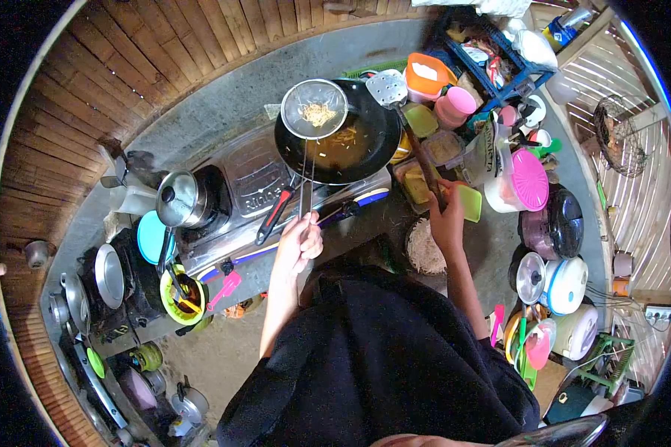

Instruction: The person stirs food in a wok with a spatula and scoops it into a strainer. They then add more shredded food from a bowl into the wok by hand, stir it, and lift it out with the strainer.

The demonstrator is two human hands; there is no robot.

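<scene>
My left hand (300,242) is closed around the long metal handle of a mesh strainer (294,93). Small golden fried bits (318,114) lie in the strainer, which is over the left side of a black wok (384,153). Brown oil or liquid with several pieces shows in the wok on the stove (257,175). In my right hand (447,223) is the wooden handle of a slotted metal spatula (387,88), its blade above the wok's far right rim. A bowl of white shreds or grains (426,252) stands below my right hand.
A lidded saucepan (177,197) occupies the left burner. The wok's red-black handle (274,216) points toward me. Right of the wok stand plastic tubs, a pink-lidded container (528,180) and a blue crate (499,67). A yellow-green bowl (173,302) with dark contents sits lower left.
</scene>
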